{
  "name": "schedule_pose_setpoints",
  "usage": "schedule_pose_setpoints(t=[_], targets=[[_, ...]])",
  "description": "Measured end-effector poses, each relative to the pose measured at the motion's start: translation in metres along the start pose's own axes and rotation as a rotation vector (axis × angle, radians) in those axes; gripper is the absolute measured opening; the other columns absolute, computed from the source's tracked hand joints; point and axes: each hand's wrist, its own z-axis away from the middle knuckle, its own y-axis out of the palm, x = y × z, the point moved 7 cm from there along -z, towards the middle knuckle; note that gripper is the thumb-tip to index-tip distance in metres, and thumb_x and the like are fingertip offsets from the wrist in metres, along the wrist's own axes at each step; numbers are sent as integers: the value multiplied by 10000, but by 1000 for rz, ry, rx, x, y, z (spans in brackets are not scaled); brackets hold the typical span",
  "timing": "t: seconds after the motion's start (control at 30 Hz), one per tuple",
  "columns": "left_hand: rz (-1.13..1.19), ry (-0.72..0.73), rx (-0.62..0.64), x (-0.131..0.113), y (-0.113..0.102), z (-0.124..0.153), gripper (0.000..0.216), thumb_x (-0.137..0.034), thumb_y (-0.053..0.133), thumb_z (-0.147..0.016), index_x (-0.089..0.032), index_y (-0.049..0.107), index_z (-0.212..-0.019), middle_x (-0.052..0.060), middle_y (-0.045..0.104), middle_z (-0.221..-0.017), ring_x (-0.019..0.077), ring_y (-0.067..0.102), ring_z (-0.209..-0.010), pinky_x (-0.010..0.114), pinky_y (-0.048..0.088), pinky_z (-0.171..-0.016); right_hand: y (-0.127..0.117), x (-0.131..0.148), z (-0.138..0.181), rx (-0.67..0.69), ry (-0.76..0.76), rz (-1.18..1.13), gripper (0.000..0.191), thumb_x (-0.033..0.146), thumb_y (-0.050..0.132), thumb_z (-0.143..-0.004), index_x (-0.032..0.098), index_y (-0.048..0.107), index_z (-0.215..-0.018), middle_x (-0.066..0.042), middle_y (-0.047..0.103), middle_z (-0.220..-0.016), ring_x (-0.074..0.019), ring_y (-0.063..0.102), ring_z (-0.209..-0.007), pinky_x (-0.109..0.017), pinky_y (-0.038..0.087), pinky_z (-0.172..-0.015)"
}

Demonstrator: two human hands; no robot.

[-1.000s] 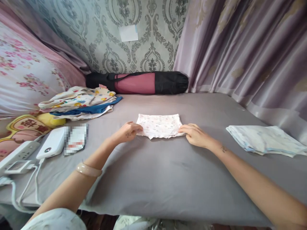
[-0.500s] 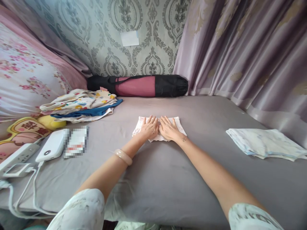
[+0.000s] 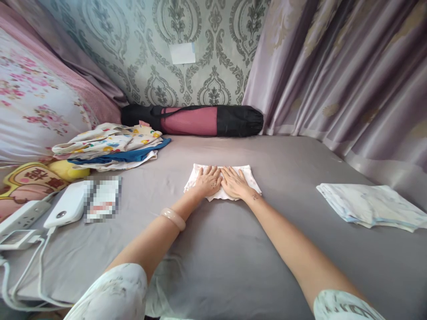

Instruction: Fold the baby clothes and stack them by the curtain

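A small white folded garment (image 3: 249,174) with faint pink marks lies on the grey sheet in front of me. My left hand (image 3: 208,181) rests flat on its left half, fingers stretched forward. On its right half lies my right hand (image 3: 234,181), also flat with the fingers extended. The two hands nearly meet at the middle and cover much of the cloth. What kind of garment it is, I cannot tell.
Patterned clothes (image 3: 116,141) are piled at the left. A folded white cloth (image 3: 370,204) lies at the right. A rolled mat in a bag (image 3: 190,121) sits by the wall. A power bank (image 3: 68,204), a power strip (image 3: 25,216) and cables occupy the near left.
Both hands stay flat on the cloth, with the fingers shifted only slightly. The whole view has moved a little.
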Motion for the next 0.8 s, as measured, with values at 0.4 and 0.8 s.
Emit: schedule_pose_setpoints(t=[0.4,0.8], targets=[[24,31,-41,8,0,0,531,-355,182,-1000,-160,332,-1471,118,334,-1538,309,266,-1422,594,198,-1118,2,-10,-1,-52,2,6,589,310,203,-956,137,277,-1514,-65,235,-1580,-241,165,-1460,-518,56,-1178],[-7,52,-112,5,-5,-9,517,-344,209,-991,-159,380,-1443,96,339,-1539,281,233,-1441,511,164,-1161,-10,-16,2,-119,64,35,596,308,189,-962,75,284,-1502,-95,231,-1578,-226,148,-1464,-493,42,-1182]])
